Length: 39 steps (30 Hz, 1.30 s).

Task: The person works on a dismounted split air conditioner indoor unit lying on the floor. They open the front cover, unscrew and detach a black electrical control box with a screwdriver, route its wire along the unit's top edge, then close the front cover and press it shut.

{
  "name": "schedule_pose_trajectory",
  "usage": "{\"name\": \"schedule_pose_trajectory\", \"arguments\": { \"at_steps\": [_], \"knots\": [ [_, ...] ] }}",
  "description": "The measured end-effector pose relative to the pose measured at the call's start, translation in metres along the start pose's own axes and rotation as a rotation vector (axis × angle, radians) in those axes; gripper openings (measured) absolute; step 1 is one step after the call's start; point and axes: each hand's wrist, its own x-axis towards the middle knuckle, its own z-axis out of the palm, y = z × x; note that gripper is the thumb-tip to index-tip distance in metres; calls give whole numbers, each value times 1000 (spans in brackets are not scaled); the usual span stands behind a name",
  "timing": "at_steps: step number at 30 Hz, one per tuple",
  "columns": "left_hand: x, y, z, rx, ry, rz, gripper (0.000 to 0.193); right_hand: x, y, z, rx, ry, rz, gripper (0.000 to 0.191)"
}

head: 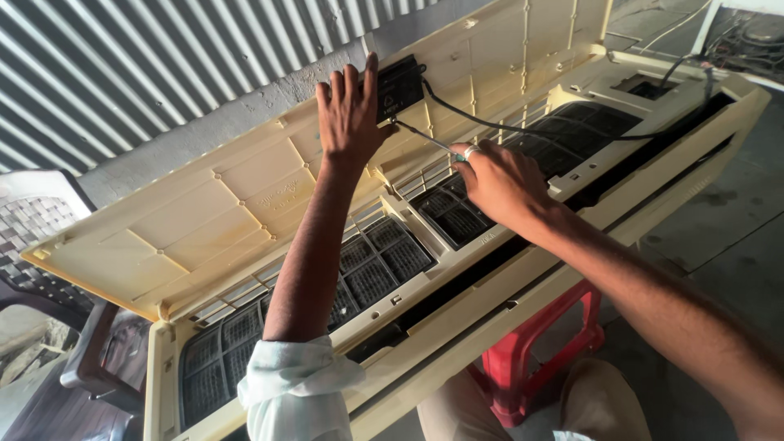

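Up against the raised cover of the AC unit, the left hand lies flat, fingers spread and gripping nothing, fingertips touching a small black module fixed to the cover. Just right of that, the right hand is closed around a thin screwdriver, tip pointing at the module's lower edge. Below both hands are the dark filters, with a black cable running off right. Red stool underneath.

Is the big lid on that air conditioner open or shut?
Open. The cream front cover is swung up and back, showing the dark filter screens underneath, while the left hand rests against a black box on it.
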Motion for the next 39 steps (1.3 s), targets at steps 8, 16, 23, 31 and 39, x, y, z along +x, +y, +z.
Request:
{"name": "schedule_pose_trajectory", "arguments": {
  "at_steps": [8,16,23,31,39],
  "knots": [
    [1,0,4,-74,79,16,123,-1,4,7,19,-15,18,28],
    [-2,-1,1,-92,99,21,120,0,2,8,27,-39,42,28],
    [-1,0,0,-82,53,7,123,-3,1,8,87,-18,27,26],
    [-2,-1,3,-105,82,15,122,-5,5,12,55,4,-4,26],
    [0,-2,5,-146,112,7,119,-4,6,12,47,22,-32,26]
  ]
}}
